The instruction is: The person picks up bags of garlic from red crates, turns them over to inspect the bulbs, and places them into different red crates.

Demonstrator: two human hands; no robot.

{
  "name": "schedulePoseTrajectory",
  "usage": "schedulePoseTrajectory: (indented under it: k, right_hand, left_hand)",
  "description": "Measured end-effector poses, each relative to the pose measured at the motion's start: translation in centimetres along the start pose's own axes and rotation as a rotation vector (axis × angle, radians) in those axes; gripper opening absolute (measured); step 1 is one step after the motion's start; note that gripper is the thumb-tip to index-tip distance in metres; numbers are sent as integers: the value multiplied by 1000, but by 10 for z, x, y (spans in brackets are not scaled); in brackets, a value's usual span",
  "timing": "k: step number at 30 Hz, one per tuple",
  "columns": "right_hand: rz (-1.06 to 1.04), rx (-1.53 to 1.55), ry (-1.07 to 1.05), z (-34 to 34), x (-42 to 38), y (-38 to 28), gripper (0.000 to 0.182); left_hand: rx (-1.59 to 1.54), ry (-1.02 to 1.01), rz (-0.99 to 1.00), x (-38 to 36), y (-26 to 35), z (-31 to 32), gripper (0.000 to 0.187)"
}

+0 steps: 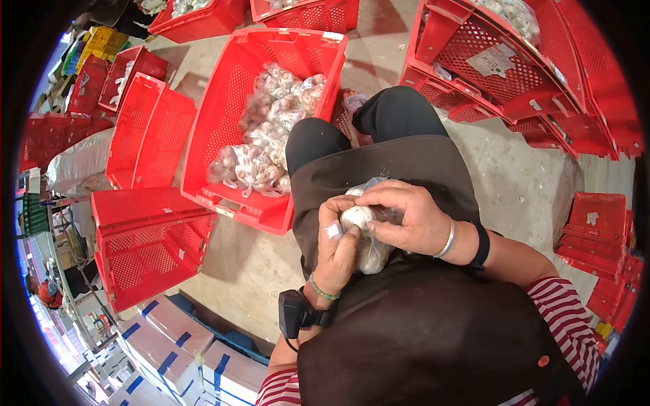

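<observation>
A clear plastic bag of garlic bulbs (372, 256) rests on my apron-covered lap. At its upper end a white garlic bulb (357, 217) shows between my two hands. My left hand (334, 252) is closed around the left side of the bag's top, the thumb pressed on the bulb; something white wraps or lies at a finger there. From the right, my right hand (407, 218) curls over the same end, its thumb and fingers bent in at the bulb. Plastic film shows around the fingers of both hands.
A large red crate (227, 111) with bagged garlic (267, 132) stands beyond my left knee. Red crates (152, 257) crowd the left. More stacked crates (501, 64) rise at the right. White boxes with blue tape (166, 338) stand at lower left.
</observation>
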State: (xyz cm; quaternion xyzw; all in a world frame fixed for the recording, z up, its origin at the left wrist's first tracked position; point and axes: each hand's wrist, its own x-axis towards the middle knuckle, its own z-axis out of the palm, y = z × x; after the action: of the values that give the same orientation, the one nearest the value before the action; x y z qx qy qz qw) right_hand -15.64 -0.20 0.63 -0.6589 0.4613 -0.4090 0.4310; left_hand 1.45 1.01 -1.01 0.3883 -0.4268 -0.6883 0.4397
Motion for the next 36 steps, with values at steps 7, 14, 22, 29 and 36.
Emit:
schedulePoseTrajectory:
  k: [7,14,22,29,36]
  right_hand:
    - [113,-67,2,4,3,6,28]
    - [188,176,-7,-8,2,8,31]
    - [-141,-207,-126,-24,10,-2,35]
    - [-131,-297,-244,-24,5,-4,34]
    - [-234,-454,-173,-16,-5,-2,37]
  left_hand:
    - [291,36,115,6,-12,0,31]
    - [-32,-32,-110,7,-2,0,37]
    - [193,-11,-33,4,-4,-3,49]
    - [218,-28,-58,0,-4,-6,46]
    - [348,-149,-30,3,-10,-8,45]
